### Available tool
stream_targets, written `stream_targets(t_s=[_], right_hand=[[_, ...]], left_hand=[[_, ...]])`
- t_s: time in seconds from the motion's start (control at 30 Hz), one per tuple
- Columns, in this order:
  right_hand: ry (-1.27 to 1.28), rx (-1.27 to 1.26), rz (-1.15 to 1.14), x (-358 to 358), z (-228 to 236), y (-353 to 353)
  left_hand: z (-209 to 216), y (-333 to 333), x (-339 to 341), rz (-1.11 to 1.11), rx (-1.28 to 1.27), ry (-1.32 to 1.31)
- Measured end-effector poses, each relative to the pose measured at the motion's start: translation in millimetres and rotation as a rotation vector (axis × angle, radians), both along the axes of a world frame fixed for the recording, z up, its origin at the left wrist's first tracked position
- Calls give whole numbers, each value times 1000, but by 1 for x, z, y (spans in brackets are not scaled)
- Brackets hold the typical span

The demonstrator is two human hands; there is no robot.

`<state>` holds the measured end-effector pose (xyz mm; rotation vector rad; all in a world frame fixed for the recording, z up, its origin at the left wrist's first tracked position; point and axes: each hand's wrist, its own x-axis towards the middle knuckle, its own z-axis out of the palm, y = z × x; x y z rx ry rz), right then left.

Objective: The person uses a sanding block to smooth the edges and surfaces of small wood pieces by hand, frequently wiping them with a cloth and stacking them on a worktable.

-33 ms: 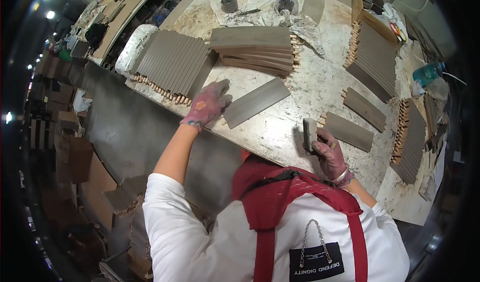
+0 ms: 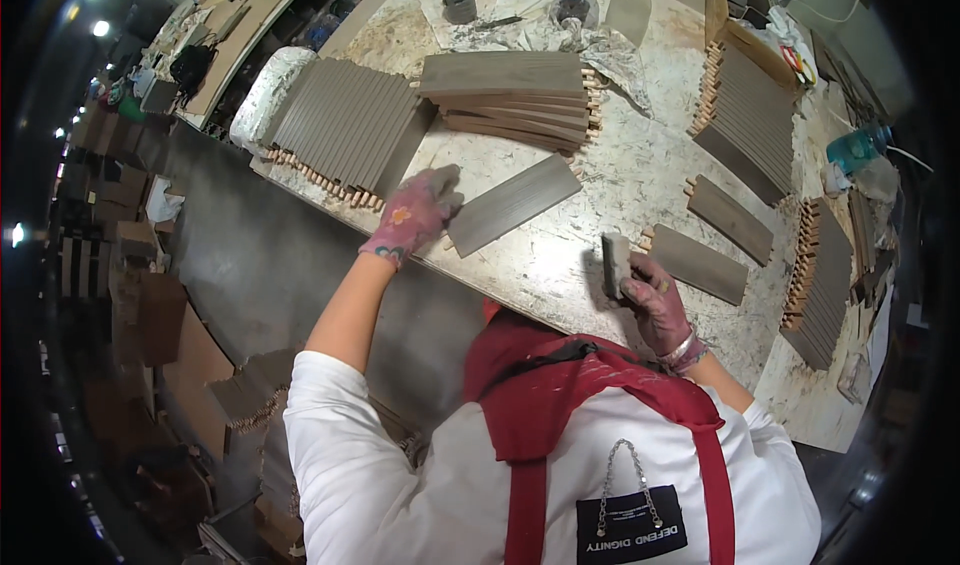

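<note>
My left hand [image 2: 415, 213], in a pink patterned glove, is at the table's front edge beside the left end of a grey-brown wooden board [image 2: 513, 205]. Its fingers are partly spread, with nothing seen in them. The board lies at a slant, flat on the table, with light dowel pegs at its ends. In my gloved right hand [image 2: 660, 310] a small block [image 2: 617, 263], pale on one side and dark on the other, stands upright between thumb and fingers. Just right of that hand lie two more pegged boards, a nearer one [image 2: 698, 265] and a farther one [image 2: 730, 219].
Pegged boards stand in rows at the left [image 2: 345, 125] and right [image 2: 745, 115], with another row [image 2: 825, 285] at the right edge. A stack [image 2: 503, 77] lies at the middle back. Behind it are a blue-capped jug [image 2: 572, 7], a bottle [image 2: 630, 10] and a crumpled cloth [image 2: 615, 70].
The block in my right hand has shifted very slightly left and away from me. My left hand and the boards look the same.
</note>
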<state>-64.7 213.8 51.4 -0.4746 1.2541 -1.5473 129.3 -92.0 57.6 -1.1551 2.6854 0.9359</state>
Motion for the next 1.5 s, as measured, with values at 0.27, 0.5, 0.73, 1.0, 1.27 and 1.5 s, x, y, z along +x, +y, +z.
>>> stream_targets(t_s=[0.27,0.5,0.73,1.0,1.27,1.5], right_hand=[[132,-26,229,9,11,-57],[-35,-37,328,1,-2,-14],[-29,-137,538,-30,-40,-18],[-6,-152,720,-22,-27,-35],[-313,-280,1025,-11,-61,-113],[-392,-123,928,-21,-75,-121]], left_hand=[[-61,28,-33,-1,-349,163],[-12,79,-9,44,-598,134],[-30,195,22,453,-428,253],[-81,363,124,841,787,1367],[-160,399,163,748,826,1717],[-122,414,223,962,592,1296]])
